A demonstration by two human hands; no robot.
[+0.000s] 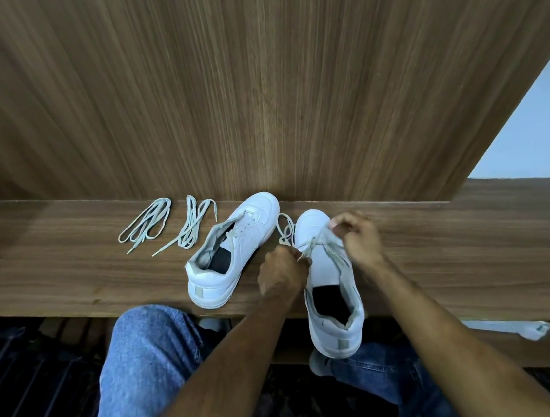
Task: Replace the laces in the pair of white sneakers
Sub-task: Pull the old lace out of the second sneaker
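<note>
Two white sneakers stand on a wooden ledge [67,266]. The right sneaker [332,304] points away from me, its heel hanging over the ledge's front edge. My left hand [282,271] pinches one strand of its pale lace [318,242] at the left side of the eyelets. My right hand [359,236] pinches another strand near the toe. A loose loop of that lace lies between the shoes. The left sneaker [234,250] lies angled to the left of my hands, untouched. Two loose pale laces [145,224] [190,230] lie bundled further left.
A tall wood-grain panel [253,90] rises right behind the ledge. My knees in blue jeans [149,377] sit below the ledge's front edge. A pale wall shows at the far right. Dark slats lie on the floor at lower left.
</note>
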